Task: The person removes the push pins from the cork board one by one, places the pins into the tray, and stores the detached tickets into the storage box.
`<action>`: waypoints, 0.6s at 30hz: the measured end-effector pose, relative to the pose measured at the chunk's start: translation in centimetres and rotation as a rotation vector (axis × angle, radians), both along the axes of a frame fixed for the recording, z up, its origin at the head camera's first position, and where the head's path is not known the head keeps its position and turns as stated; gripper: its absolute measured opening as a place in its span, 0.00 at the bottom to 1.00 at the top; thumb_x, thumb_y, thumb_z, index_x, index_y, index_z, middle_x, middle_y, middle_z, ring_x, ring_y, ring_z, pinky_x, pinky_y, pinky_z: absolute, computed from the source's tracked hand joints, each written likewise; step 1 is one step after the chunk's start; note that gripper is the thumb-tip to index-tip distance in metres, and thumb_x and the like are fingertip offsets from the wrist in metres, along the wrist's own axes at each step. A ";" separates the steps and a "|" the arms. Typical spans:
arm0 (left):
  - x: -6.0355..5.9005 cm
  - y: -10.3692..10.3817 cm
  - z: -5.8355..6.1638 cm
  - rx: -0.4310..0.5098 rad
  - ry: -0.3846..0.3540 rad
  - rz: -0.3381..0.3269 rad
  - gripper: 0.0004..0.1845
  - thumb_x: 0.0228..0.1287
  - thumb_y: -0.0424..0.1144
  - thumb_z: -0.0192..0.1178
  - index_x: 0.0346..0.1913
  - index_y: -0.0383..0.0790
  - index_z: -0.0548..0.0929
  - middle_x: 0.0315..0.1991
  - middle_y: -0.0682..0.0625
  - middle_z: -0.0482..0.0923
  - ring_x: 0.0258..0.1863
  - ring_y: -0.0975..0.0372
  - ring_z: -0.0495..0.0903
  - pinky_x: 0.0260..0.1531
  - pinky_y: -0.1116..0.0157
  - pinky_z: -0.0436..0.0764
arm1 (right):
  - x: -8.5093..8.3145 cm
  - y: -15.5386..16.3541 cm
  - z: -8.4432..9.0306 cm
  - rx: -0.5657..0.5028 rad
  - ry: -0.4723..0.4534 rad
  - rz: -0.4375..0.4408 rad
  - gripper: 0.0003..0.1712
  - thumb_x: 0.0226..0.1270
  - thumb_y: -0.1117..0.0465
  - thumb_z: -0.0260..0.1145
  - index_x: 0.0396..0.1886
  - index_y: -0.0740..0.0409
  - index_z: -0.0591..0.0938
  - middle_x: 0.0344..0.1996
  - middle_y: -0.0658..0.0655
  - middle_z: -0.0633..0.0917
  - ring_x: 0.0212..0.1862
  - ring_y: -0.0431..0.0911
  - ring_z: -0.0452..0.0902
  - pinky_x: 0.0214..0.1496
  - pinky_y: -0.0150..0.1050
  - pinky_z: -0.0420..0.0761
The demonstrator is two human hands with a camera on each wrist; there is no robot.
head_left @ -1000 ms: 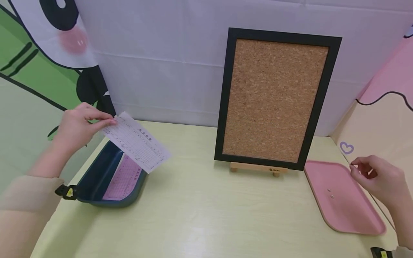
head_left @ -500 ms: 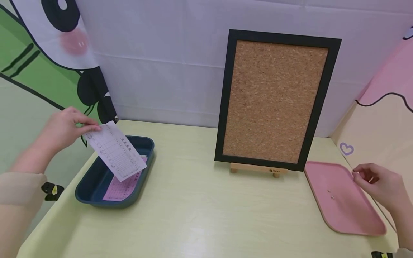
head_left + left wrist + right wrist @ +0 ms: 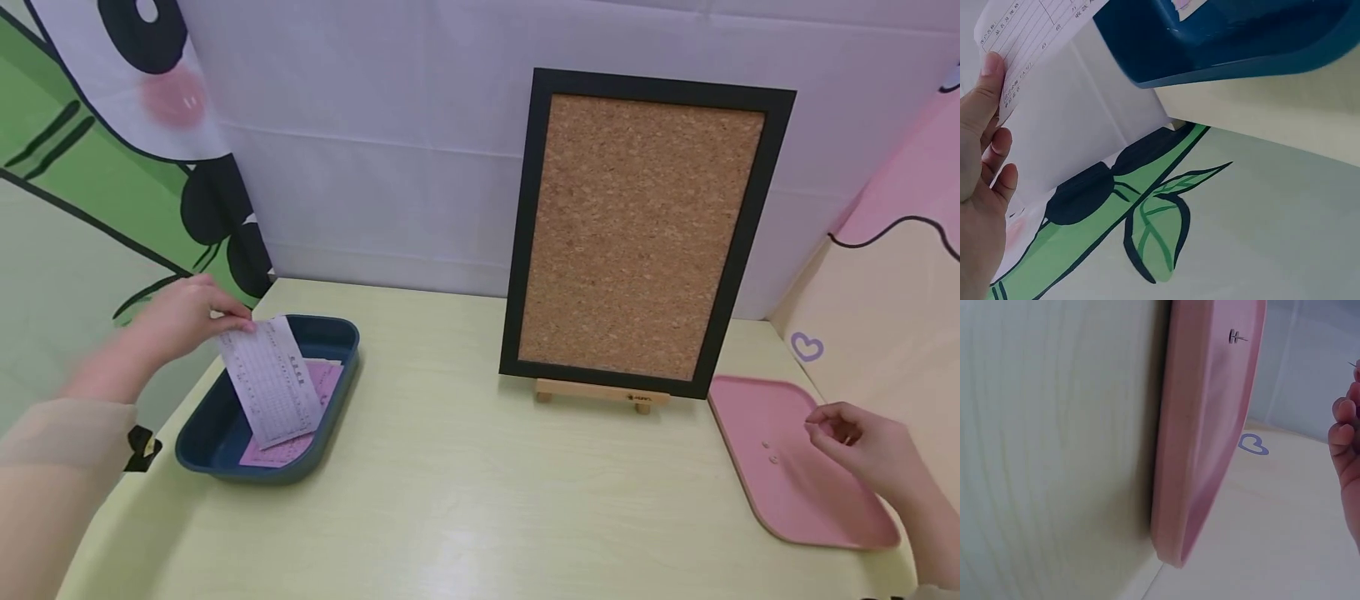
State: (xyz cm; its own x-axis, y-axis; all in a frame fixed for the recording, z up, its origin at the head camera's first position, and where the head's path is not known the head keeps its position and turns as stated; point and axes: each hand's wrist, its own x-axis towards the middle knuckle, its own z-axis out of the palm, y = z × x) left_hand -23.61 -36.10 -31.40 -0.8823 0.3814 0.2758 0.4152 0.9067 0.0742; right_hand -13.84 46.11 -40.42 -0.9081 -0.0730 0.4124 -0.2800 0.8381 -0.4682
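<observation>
My left hand (image 3: 193,321) pinches a white printed form (image 3: 272,383) by its upper left corner, between thumb and fingers. The form's lower part hangs inside a dark blue bin (image 3: 197,454), over a pink printed form (image 3: 326,379) lying there. In the left wrist view the thumb presses the white paper (image 3: 1041,37) near the bin's wall (image 3: 1222,78). My right hand (image 3: 873,446) is above the pink tray (image 3: 810,508), fingertips together. In the right wrist view a thin metal needle (image 3: 1352,364) sticks out from the fingertips, apparently a push pin's; its head is hidden. Push pins (image 3: 769,452) lie on the tray.
A cork board (image 3: 645,233) in a black frame stands at the back on a small wooden easel (image 3: 600,390). Behind the pale wooden table (image 3: 480,483) hangs a printed cloth backdrop (image 3: 375,150).
My left hand swings left, then comes back slightly right and lower, bringing the white form down into the blue bin. My right hand drops lower and ends slightly left, over the tray.
</observation>
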 end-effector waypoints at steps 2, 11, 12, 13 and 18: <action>-0.3 0.1 -0.5 -0.003 -0.007 -0.006 0.07 0.44 0.34 0.73 0.31 0.40 0.89 0.27 0.52 0.81 0.30 0.59 0.69 0.26 0.64 0.69 | 0.0 0.0 -0.4 0.009 -0.014 0.009 0.10 0.51 0.71 0.69 0.30 0.54 0.80 0.19 0.37 0.76 0.22 0.29 0.68 0.24 0.22 0.66; -1.2 0.8 -2.5 -0.025 -0.128 0.016 0.07 0.47 0.34 0.72 0.32 0.42 0.89 0.31 0.49 0.81 0.35 0.56 0.72 0.30 0.61 0.70 | -0.1 0.0 -1.1 0.054 -0.120 0.052 0.09 0.51 0.71 0.70 0.32 0.58 0.81 0.20 0.38 0.76 0.23 0.30 0.69 0.25 0.23 0.68; -1.3 0.9 -2.7 -0.030 -0.146 0.020 0.07 0.47 0.35 0.72 0.32 0.42 0.89 0.31 0.50 0.80 0.35 0.56 0.71 0.30 0.62 0.70 | -0.1 0.0 -1.2 0.058 -0.138 0.057 0.09 0.51 0.70 0.70 0.33 0.58 0.81 0.20 0.38 0.76 0.24 0.30 0.69 0.25 0.23 0.69; -1.4 1.0 -2.9 -0.033 -0.161 0.016 0.07 0.47 0.35 0.72 0.33 0.42 0.89 0.30 0.50 0.80 0.35 0.56 0.71 0.30 0.62 0.70 | -0.1 -0.1 -1.3 0.066 -0.151 0.061 0.09 0.52 0.70 0.70 0.33 0.58 0.81 0.21 0.38 0.76 0.24 0.30 0.69 0.26 0.23 0.69; -1.7 1.5 -3.7 -0.039 -0.196 -0.012 0.06 0.47 0.37 0.73 0.31 0.43 0.89 0.28 0.51 0.77 0.32 0.58 0.70 0.28 0.63 0.71 | -0.3 -0.2 -1.6 0.098 -0.195 0.087 0.08 0.52 0.67 0.71 0.31 0.55 0.81 0.21 0.38 0.75 0.25 0.30 0.67 0.26 0.24 0.67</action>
State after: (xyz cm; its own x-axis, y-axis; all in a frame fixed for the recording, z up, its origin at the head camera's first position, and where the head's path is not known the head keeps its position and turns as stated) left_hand -25.26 -34.56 -35.11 -0.9129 0.3995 0.0837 0.4072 0.9054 0.1201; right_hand -14.11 45.93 -42.07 -0.9583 -0.1854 0.2174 -0.2655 0.8588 -0.4381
